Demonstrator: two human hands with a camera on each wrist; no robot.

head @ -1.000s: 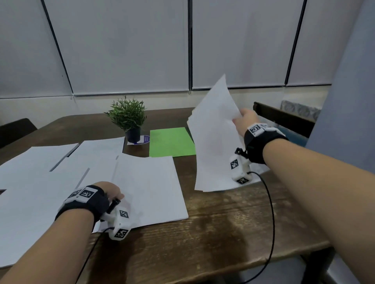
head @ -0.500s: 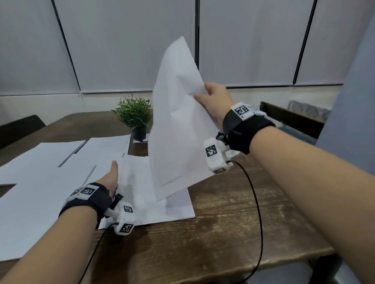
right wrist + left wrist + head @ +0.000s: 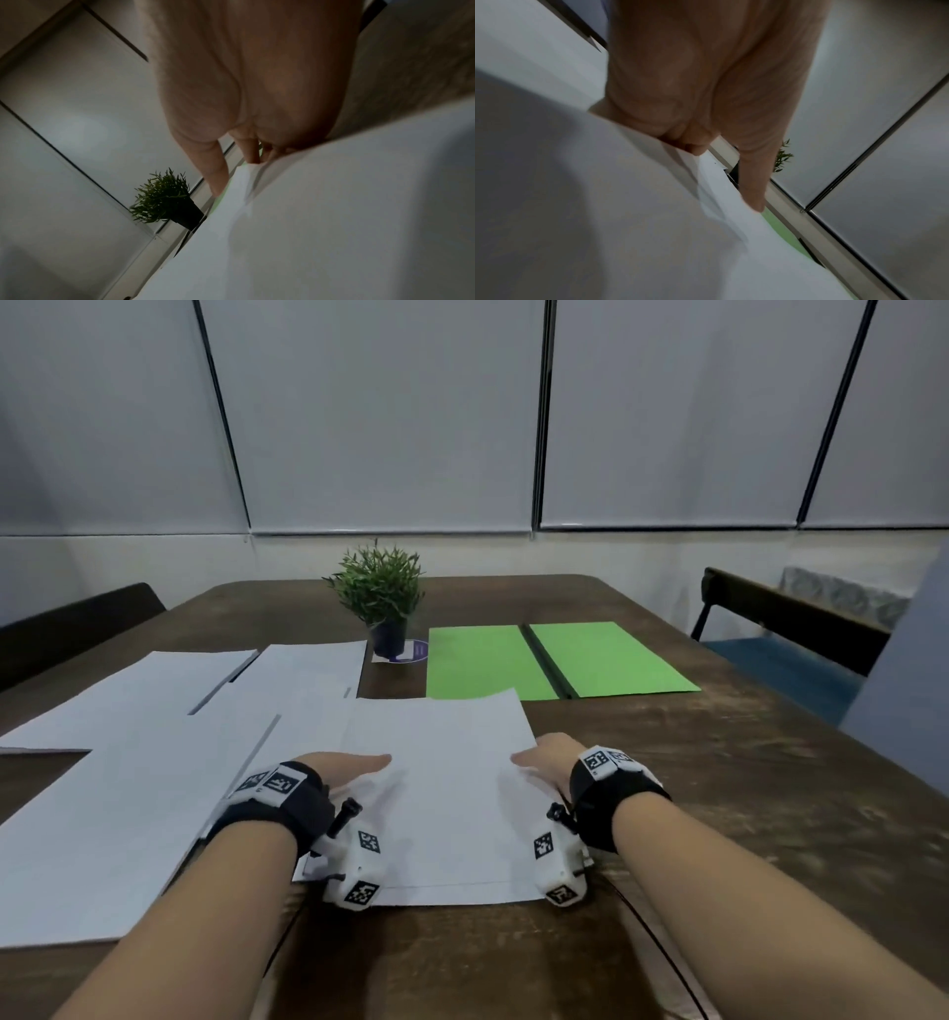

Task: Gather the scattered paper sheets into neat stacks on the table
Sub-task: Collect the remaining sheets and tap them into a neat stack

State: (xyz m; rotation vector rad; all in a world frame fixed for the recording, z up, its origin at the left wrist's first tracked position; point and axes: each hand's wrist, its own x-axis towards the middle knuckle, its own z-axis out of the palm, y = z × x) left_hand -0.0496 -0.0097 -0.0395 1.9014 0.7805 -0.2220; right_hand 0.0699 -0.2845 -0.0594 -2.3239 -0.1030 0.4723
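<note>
A stack of white sheets (image 3: 447,793) lies flat on the wooden table (image 3: 719,788) right in front of me. My left hand (image 3: 354,765) holds its left edge and my right hand (image 3: 539,755) its right edge. In the left wrist view the left thumb (image 3: 753,199) lies on the white stack (image 3: 628,223) while the other fingers go under its edge. The right wrist view shows the same: thumb (image 3: 218,180) on top of the white stack (image 3: 334,203), fingers tucked behind the edge. More white sheets (image 3: 128,788) spread out to the left.
Two green sheets (image 3: 482,662) (image 3: 611,657) lie side by side behind the stack. A small potted plant (image 3: 382,593) stands at the table's middle back. A dark chair (image 3: 780,618) is at the right, another (image 3: 77,618) at the left.
My right hand has carried the raised white sheets leftward and down onto the sheet in front of me. My left hand has turned to take the pile's left edge.
</note>
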